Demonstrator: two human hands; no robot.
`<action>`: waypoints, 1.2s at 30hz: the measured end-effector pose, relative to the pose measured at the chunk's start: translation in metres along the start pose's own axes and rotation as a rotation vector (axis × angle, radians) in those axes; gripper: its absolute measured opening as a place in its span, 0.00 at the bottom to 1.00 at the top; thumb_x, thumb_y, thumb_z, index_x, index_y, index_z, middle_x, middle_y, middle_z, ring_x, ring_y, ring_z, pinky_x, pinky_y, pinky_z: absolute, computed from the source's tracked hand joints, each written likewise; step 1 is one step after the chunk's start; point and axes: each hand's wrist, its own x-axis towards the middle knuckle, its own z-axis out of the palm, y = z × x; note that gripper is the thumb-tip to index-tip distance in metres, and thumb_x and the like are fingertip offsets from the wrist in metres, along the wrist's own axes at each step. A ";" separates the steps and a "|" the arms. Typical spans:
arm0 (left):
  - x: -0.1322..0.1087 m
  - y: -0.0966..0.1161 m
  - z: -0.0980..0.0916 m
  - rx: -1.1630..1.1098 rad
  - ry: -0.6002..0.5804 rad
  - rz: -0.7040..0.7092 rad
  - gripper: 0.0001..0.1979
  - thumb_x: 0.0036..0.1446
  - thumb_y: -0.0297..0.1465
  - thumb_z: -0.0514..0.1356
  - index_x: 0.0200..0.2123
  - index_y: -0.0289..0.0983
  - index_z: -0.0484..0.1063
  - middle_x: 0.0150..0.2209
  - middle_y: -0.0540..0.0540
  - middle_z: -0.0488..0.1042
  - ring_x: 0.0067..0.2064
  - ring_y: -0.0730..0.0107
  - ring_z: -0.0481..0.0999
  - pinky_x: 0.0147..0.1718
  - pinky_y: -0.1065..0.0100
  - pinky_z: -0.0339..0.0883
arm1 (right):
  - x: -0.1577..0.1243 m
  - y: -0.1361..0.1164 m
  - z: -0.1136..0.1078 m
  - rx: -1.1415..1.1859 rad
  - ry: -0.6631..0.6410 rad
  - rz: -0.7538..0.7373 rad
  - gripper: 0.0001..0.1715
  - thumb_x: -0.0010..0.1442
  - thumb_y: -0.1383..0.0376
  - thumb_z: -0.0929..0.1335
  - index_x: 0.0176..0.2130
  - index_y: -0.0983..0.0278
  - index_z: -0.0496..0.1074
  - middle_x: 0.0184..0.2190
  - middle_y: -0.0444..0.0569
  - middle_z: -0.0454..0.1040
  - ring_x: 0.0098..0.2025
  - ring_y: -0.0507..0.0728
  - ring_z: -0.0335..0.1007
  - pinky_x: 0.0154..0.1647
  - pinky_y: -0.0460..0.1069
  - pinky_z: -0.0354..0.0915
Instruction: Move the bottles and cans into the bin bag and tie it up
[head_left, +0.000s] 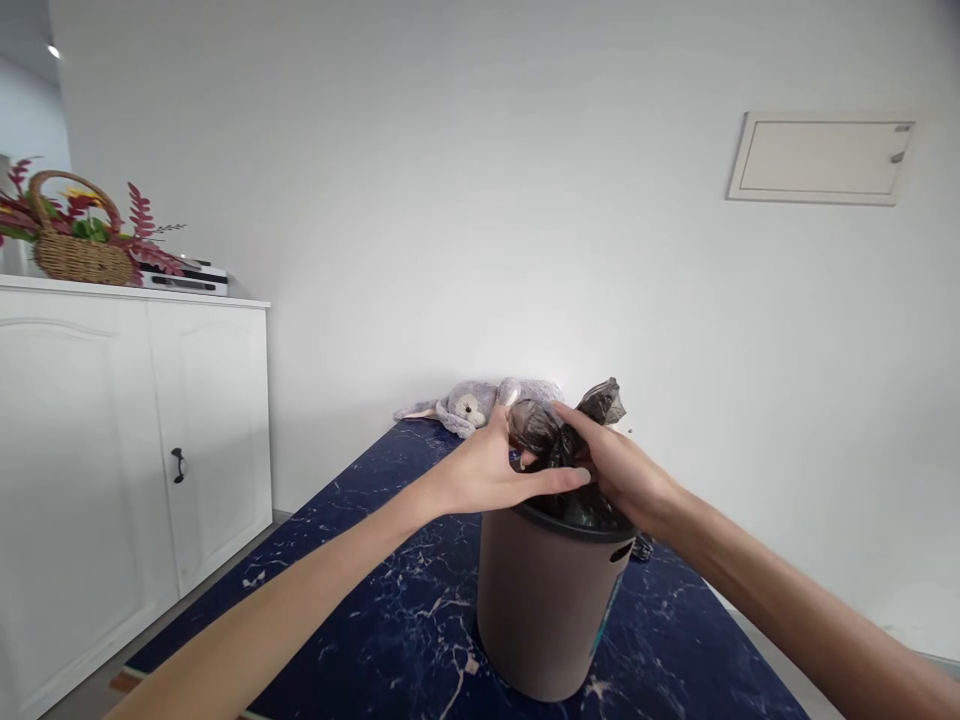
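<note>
A grey-brown trash can with a dark rim stands upright on a dark blue marbled table. Above its mouth, both hands are closed on a thin black garbage bag, whose gathered end sticks up to the right. My left hand grips the bag from the left, its thumb stretched across the front. From the right, my right hand has its fingers wrapped round the bunched plastic. More of the bag sits inside the rim. The fingertips behind the plastic are partly hidden.
Behind the can, a grey plush rabbit lies at the table's far end against the wall. At left stands a white cabinet bearing a wicker flower basket and a white-and-black device. A panel is set in the wall.
</note>
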 end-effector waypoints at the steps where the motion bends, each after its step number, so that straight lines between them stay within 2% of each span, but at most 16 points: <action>1: 0.002 -0.002 0.003 -0.034 -0.028 0.016 0.36 0.57 0.55 0.70 0.59 0.38 0.71 0.45 0.38 0.79 0.51 0.46 0.79 0.44 0.54 0.73 | 0.000 -0.003 0.002 0.015 0.032 0.080 0.33 0.67 0.37 0.66 0.34 0.61 0.79 0.28 0.54 0.78 0.32 0.62 0.74 0.32 0.55 0.70; 3: 0.007 -0.005 0.008 -0.062 -0.056 0.034 0.23 0.60 0.52 0.69 0.45 0.40 0.77 0.36 0.44 0.78 0.43 0.53 0.80 0.38 0.58 0.71 | -0.002 -0.008 0.005 0.019 0.063 0.164 0.31 0.66 0.37 0.68 0.32 0.60 0.79 0.32 0.54 0.80 0.38 0.64 0.76 0.40 0.56 0.72; 5: 0.011 -0.007 0.011 -0.038 -0.056 0.038 0.18 0.62 0.48 0.67 0.33 0.40 0.73 0.30 0.48 0.74 0.37 0.59 0.77 0.35 0.61 0.67 | -0.003 -0.010 0.005 -0.010 0.024 0.098 0.30 0.66 0.38 0.69 0.32 0.59 0.79 0.34 0.54 0.81 0.42 0.64 0.76 0.48 0.57 0.72; 6: 0.012 -0.008 0.011 -0.006 -0.044 0.046 0.17 0.62 0.45 0.67 0.29 0.39 0.71 0.28 0.49 0.73 0.34 0.61 0.75 0.33 0.62 0.65 | -0.004 -0.011 0.003 -0.025 0.010 0.058 0.29 0.65 0.38 0.70 0.32 0.59 0.80 0.34 0.53 0.81 0.43 0.65 0.76 0.50 0.58 0.72; 10: 0.016 -0.013 0.006 0.128 -0.002 0.123 0.08 0.64 0.33 0.61 0.32 0.39 0.71 0.30 0.49 0.74 0.33 0.64 0.72 0.32 0.64 0.59 | -0.006 -0.009 -0.009 -0.088 -0.001 -0.066 0.28 0.60 0.38 0.74 0.38 0.58 0.81 0.37 0.52 0.81 0.45 0.67 0.76 0.55 0.62 0.71; 12: 0.018 -0.015 0.004 0.142 -0.020 0.159 0.06 0.65 0.31 0.57 0.35 0.38 0.73 0.33 0.49 0.76 0.34 0.65 0.72 0.33 0.65 0.59 | -0.007 -0.009 -0.019 -0.175 -0.063 -0.167 0.26 0.62 0.38 0.73 0.37 0.58 0.80 0.38 0.51 0.81 0.47 0.67 0.76 0.54 0.62 0.70; 15: 0.021 -0.016 0.002 0.120 -0.051 0.125 0.09 0.67 0.31 0.55 0.39 0.39 0.75 0.34 0.49 0.75 0.33 0.67 0.70 0.33 0.66 0.59 | -0.010 -0.011 -0.035 -0.436 -0.230 -0.328 0.20 0.69 0.45 0.68 0.37 0.56 0.79 0.38 0.49 0.81 0.43 0.64 0.76 0.46 0.58 0.70; 17: 0.022 -0.017 0.002 0.092 -0.059 0.070 0.11 0.69 0.34 0.54 0.39 0.39 0.76 0.33 0.50 0.73 0.31 0.68 0.68 0.32 0.66 0.57 | -0.012 -0.011 -0.042 -0.634 -0.273 -0.431 0.14 0.71 0.52 0.67 0.39 0.55 0.79 0.40 0.47 0.82 0.41 0.62 0.77 0.42 0.56 0.69; 19: 0.022 -0.017 0.003 0.071 -0.055 0.048 0.12 0.69 0.36 0.54 0.38 0.39 0.75 0.32 0.50 0.72 0.31 0.69 0.67 0.31 0.66 0.56 | -0.014 -0.010 -0.046 -0.759 -0.198 -0.538 0.09 0.70 0.59 0.68 0.41 0.55 0.79 0.41 0.47 0.83 0.41 0.61 0.78 0.41 0.55 0.68; 22: 0.023 -0.015 0.006 0.069 -0.039 0.074 0.13 0.69 0.35 0.53 0.37 0.39 0.75 0.32 0.49 0.71 0.32 0.68 0.66 0.32 0.65 0.56 | -0.014 -0.004 -0.046 -0.840 0.013 -0.643 0.05 0.67 0.64 0.68 0.42 0.56 0.76 0.39 0.48 0.82 0.38 0.60 0.78 0.38 0.54 0.67; 26: 0.022 -0.013 0.007 0.123 -0.018 0.123 0.11 0.68 0.33 0.53 0.32 0.39 0.71 0.29 0.51 0.65 0.29 0.69 0.60 0.31 0.64 0.52 | -0.011 0.006 -0.042 -0.935 0.210 -0.761 0.09 0.62 0.69 0.66 0.43 0.58 0.71 0.37 0.48 0.79 0.34 0.58 0.74 0.33 0.52 0.64; 31: 0.020 -0.009 0.009 0.100 -0.052 0.150 0.15 0.69 0.37 0.55 0.28 0.40 0.61 0.27 0.52 0.58 0.28 0.68 0.55 0.31 0.62 0.48 | -0.008 0.014 -0.034 -1.061 0.322 -0.894 0.15 0.59 0.76 0.62 0.44 0.60 0.68 0.41 0.51 0.75 0.31 0.55 0.69 0.27 0.50 0.58; 36: 0.016 -0.001 0.012 -0.020 -0.112 0.123 0.30 0.75 0.55 0.44 0.24 0.41 0.52 0.25 0.52 0.50 0.25 0.67 0.51 0.29 0.61 0.47 | -0.003 0.017 -0.029 -1.060 0.371 -0.925 0.14 0.60 0.78 0.61 0.39 0.59 0.63 0.40 0.50 0.70 0.30 0.53 0.63 0.25 0.49 0.55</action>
